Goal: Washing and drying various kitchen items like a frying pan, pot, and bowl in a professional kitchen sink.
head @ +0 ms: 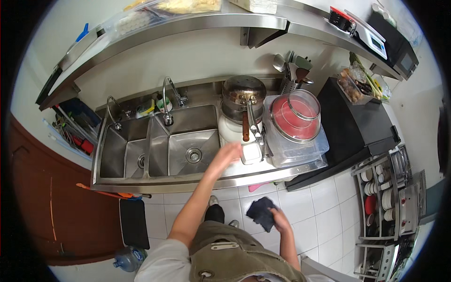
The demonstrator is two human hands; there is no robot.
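Observation:
My right hand (280,219) grips a dark cloth (261,212) in front of the counter, above the tiled floor. My left hand (228,155) reaches over the counter edge between the large sink basin and a small white container (252,154). Its fingers are blurred beside that container, and whether they touch it is unclear. Behind them, a stack of metal pots (243,95) rests on white ware (230,127); a wooden handle (245,127) points toward me. Metal utensils (260,135) lie along the right side of the pots.
Left of my hand is a two-basin steel sink (193,141) with curved taps (168,98). Glass lids and a red round item (294,116) top clear plastic tubs (299,155) at right. A steel shelf (197,23) overhangs the counter. A dish rack (380,197) stands far right.

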